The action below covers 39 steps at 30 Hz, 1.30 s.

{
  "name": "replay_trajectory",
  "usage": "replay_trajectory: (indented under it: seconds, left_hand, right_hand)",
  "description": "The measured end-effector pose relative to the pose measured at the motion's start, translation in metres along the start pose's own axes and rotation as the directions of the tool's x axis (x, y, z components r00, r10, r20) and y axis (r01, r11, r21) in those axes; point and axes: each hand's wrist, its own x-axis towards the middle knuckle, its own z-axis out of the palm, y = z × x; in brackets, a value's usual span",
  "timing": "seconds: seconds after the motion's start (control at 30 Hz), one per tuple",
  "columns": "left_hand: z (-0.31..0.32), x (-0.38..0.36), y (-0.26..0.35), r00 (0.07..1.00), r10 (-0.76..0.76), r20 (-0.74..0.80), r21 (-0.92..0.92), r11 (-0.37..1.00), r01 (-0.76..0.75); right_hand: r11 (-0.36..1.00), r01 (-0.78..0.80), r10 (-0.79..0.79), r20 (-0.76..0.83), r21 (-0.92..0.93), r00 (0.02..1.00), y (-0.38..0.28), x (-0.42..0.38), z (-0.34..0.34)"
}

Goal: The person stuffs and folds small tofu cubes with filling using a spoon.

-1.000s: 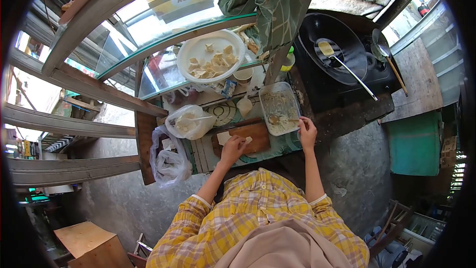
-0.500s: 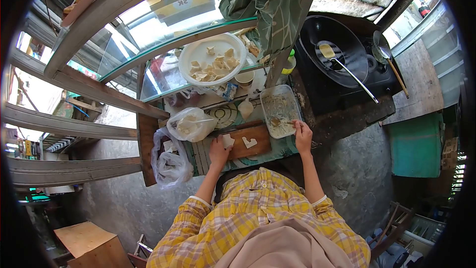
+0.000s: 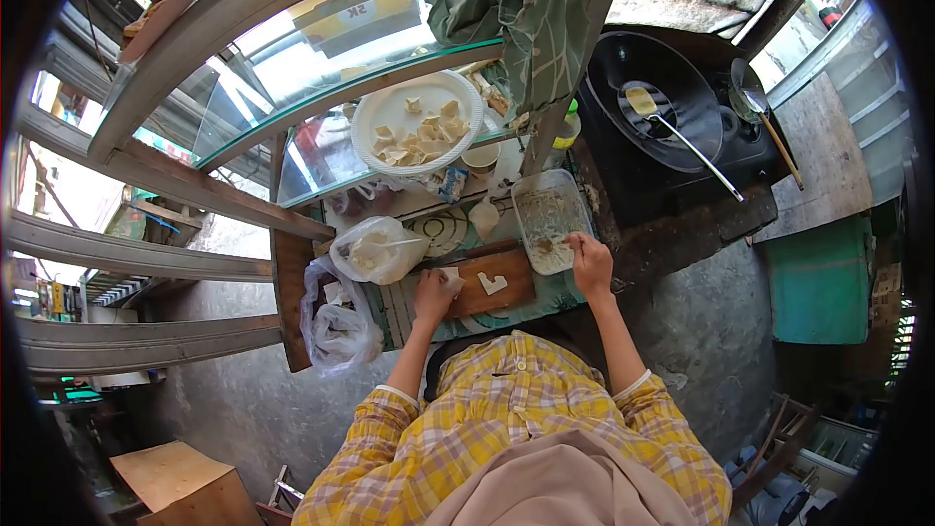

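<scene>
My left hand (image 3: 432,294) is closed at the left end of a brown wooden board (image 3: 514,269), with a small pale dough wrapper (image 3: 454,280) between its fingers. Another white piece of wrapper (image 3: 492,283), notched in shape, lies flat on the board. My right hand (image 3: 590,265) pinches the handle of a spoon, whose bowl (image 3: 543,245) rests in the mixture inside a clear plastic tub (image 3: 523,192). Pale filling is smeared over the tub's bottom and walls. My right fingers hide most of the spoon's handle.
Folded dough pieces (image 3: 429,143) lie on a white plate (image 3: 365,117) on the glass shelf. Plastic bags (image 3: 375,251) stand left of the board. At right, a black wok (image 3: 609,88) holds a slotted turner (image 3: 693,151) on the stove. Wooden posts and glass edges frame the left.
The wrapper in my left hand is now raised and tilted, and the hand has turned slightly. My right hand has shifted a little at the tub, still gripping the spoon.
</scene>
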Motion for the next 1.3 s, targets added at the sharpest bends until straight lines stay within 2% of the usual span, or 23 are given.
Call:
replay_trajectory:
  seconds: [0.1, 0.2, 0.3, 0.4, 0.5, 0.6, 0.7, 0.8, 0.9, 1.1, 1.3]
  left_hand:
    - [-0.001, 0.000, 0.004, 0.997, -0.052, 0.064, -0.127, 0.990, 0.060]
    - [0.010, -0.002, -0.002, 1.000, 0.018, -0.018, -0.177, 0.984, -0.021]
    - [0.003, -0.001, 0.002, 0.997, 0.054, 0.050, -0.139, 0.989, -0.047]
    - [-0.007, -0.002, 0.023, 0.992, 0.006, 0.122, -0.111, 0.994, 0.007]
    - [-0.008, -0.006, 0.043, 0.973, 0.229, 0.013, -0.104, 0.968, -0.226]
    - [-0.016, -0.007, 0.077, 0.840, 0.541, 0.049, -0.186, 0.831, -0.525]
    - [-0.001, -0.015, 0.099, 0.702, 0.707, 0.087, -0.202, 0.702, -0.683]
    - [0.011, -0.019, 0.116, 0.592, 0.781, 0.198, -0.217, 0.624, -0.751]
    - [0.029, -0.020, 0.116, 0.544, 0.806, 0.233, -0.206, 0.587, -0.782]
    - [0.033, -0.019, 0.115, 0.542, 0.766, 0.346, -0.123, 0.609, -0.783]
    - [0.036, -0.018, 0.114, 0.540, 0.753, 0.376, -0.113, 0.616, -0.780]
  right_hand:
    - [1.000, -0.011, 0.012, 0.059, -0.020, 0.998, -0.002, 0.000, 0.002]
    - [0.996, -0.080, 0.077, 0.067, 0.043, 0.995, 0.002, 0.000, 0.006]
    - [0.990, -0.130, 0.124, 0.097, 0.059, 0.988, 0.006, -0.001, 0.007]
    - [0.986, -0.148, 0.140, 0.107, 0.078, 0.984, 0.015, -0.004, 0.012]
    - [0.925, -0.314, 0.291, 0.134, 0.213, 0.947, 0.015, -0.007, 0.012]
    - [0.855, -0.412, 0.415, 0.061, 0.316, 0.908, 0.022, -0.014, 0.009]
    - [0.959, -0.205, 0.188, 0.099, 0.197, 0.977, 0.017, -0.022, 0.010]
    - [0.994, 0.078, -0.082, 0.055, 0.076, 0.995, 0.006, -0.023, 0.011]
    - [0.988, 0.077, -0.085, 0.054, 0.131, 0.995, 0.006, -0.024, 0.012]
    - [0.939, -0.135, 0.100, 0.122, 0.317, 0.987, 0.003, -0.026, -0.004]
    - [0.917, -0.130, 0.101, 0.094, 0.377, 0.990, -0.001, -0.027, -0.015]
